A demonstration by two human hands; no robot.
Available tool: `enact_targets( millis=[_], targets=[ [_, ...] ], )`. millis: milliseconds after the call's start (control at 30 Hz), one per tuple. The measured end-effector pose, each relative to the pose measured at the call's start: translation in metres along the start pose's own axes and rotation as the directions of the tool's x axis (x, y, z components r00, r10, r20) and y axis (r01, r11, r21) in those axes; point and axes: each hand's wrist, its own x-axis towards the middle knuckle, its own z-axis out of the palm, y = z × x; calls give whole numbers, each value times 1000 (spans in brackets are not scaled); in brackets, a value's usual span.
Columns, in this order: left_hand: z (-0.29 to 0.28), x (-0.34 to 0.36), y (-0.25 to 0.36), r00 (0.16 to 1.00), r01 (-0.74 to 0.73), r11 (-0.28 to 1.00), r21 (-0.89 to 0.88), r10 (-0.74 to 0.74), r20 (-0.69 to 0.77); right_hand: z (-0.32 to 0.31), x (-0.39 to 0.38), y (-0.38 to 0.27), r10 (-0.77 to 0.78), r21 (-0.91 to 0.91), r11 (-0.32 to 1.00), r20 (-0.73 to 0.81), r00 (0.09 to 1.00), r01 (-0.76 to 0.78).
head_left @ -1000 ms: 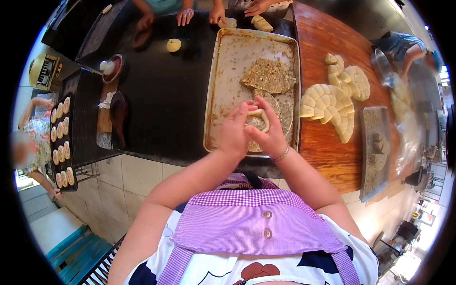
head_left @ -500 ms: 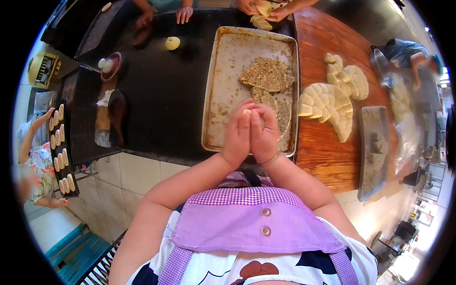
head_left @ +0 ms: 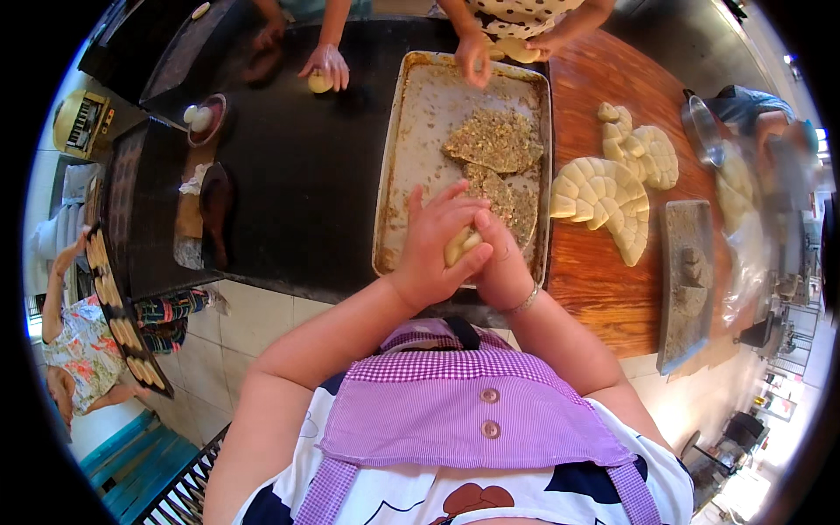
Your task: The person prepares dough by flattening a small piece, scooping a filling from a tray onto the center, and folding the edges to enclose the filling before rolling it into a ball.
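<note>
The left hand (head_left: 429,243) holds a pale dough piece (head_left: 457,248) against the right hand (head_left: 507,267); its fingers are stretched, slightly spread, while the right fingers are mostly hidden, their closing I cannot tell. The dough shows between left thumb and fingers, above the metal tray (head_left: 423,114)

Black table (head_left: 297,184): open lane left of tray (head_left: 416,149), bounded at far end by a co-worker's hand (head_left: 326,63), at left by bowl (head_left: 221,112) and dark scoop (head_left: 214,219). Tray: far-left part passable; filling (head_left: 497,140) occupies right side; another co-worker's hand (head_left: 473,59) overhangs far rim. Left hand (head_left: 435,249) and right hand (head_left: 506,262) block near end. Wood table (head_left: 599,306): gap nearside of dough (head_left: 602,194), left of grey block (head_left: 685,293).
</note>
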Motion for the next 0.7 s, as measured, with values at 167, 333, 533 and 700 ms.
enact_targets(
  millis=[167, 333, 533, 700],
  targets=[
    [-20, -7, -8, 986, -68, 995, -70, 77, 150, -8, -10, -9, 160, 181, 960, 269, 950, -212],
    [-16, -13, -6, 997, 48, 992, 119, -41, -61, 12, -1, 1, -13, 54, 999, 130, 991, 6],
    [-20, -35, -23, 994, -100, 990, -103, 104, 31, 40, -13, -1, 173, 240, 953, 73, 982, -186],
    [-45, -26, -20, 979, -84, 988, 131, 57, 197, 24, 10, 7, 344, 294, 862, 260, 902, -413]
  ],
)
